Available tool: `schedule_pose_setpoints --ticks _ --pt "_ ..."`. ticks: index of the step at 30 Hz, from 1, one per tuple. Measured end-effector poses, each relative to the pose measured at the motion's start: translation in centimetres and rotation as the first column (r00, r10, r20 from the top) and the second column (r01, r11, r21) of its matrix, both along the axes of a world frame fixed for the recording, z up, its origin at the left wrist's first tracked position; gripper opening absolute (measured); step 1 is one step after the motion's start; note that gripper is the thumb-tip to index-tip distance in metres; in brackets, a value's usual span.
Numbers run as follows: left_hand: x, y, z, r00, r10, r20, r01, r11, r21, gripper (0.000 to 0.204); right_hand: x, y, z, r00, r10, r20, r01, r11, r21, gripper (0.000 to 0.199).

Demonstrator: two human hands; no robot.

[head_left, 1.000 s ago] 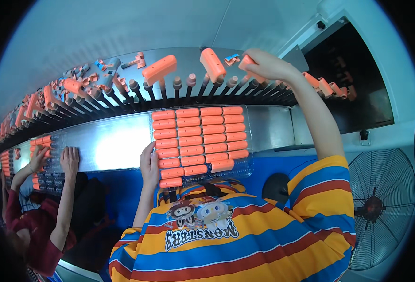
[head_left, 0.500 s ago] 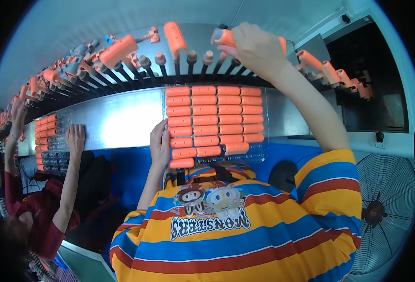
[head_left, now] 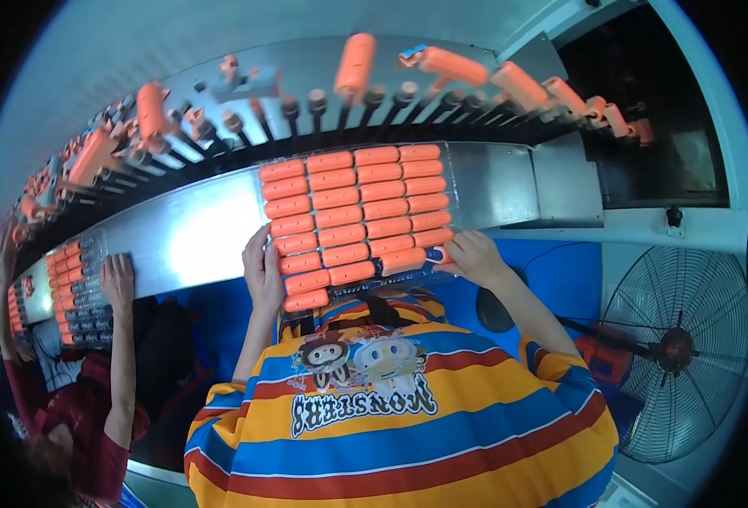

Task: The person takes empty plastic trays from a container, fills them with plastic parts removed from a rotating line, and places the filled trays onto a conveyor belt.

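Observation:
A clear plastic tray in front of me holds rows of orange plastic cylindrical shells. At the tray's left edge, my left hand grips the rim, its fingers bunched beside the end shells. My right hand is over the lower right part of the tray, fingers closed on an orange shell, mostly covered by the hand. A dark blue spot shows by the fingertips. Part of the bottom row shows bare tray pockets.
Behind the tray runs a line of black pegs bearing orange shells and grey parts. The tray overlaps a metal ledge. To the left a co-worker's hand rests by another tray. A large fan stands right.
My right hand has come down from the pegs to the tray's lower right with an orange shell. My left hand stays at the rim. The pegged parts have shifted along the line.

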State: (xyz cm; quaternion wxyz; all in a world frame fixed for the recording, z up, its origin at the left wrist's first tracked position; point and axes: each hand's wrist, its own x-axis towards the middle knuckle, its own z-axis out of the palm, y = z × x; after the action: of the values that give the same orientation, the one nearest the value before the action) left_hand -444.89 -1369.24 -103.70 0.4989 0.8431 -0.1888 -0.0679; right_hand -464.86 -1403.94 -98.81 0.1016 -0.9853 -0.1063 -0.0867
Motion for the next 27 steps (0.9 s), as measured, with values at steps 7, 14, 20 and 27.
schedule_pose_setpoints --ticks 7,14,20,27 --pt "-0.1 -0.7 0.6 1.000 0.002 0.001 -0.002 1.000 -0.013 0.036 0.2 0.1 -1.4 0.997 0.068 -0.039 -0.068 0.998 -0.003 0.036" --pt "0.1 -0.8 0.3 1.000 0.005 -0.019 -0.006 0.999 -0.042 0.036 2.4 -1.7 1.0 1.000 -0.002 -0.019 0.002 1.000 0.022 0.037" --pt "0.0 -0.7 0.6 1.000 -0.004 -0.008 0.004 1.000 -0.013 0.037 8.6 -10.8 10.5 0.480 -0.845 0.235 0.628 0.518 0.581 0.030" --pt "-0.1 -0.9 0.8 1.000 -0.015 0.008 0.015 1.000 -0.026 0.036 16.0 -16.1 15.9 0.619 -0.585 -0.525 0.785 0.482 0.388 0.054"
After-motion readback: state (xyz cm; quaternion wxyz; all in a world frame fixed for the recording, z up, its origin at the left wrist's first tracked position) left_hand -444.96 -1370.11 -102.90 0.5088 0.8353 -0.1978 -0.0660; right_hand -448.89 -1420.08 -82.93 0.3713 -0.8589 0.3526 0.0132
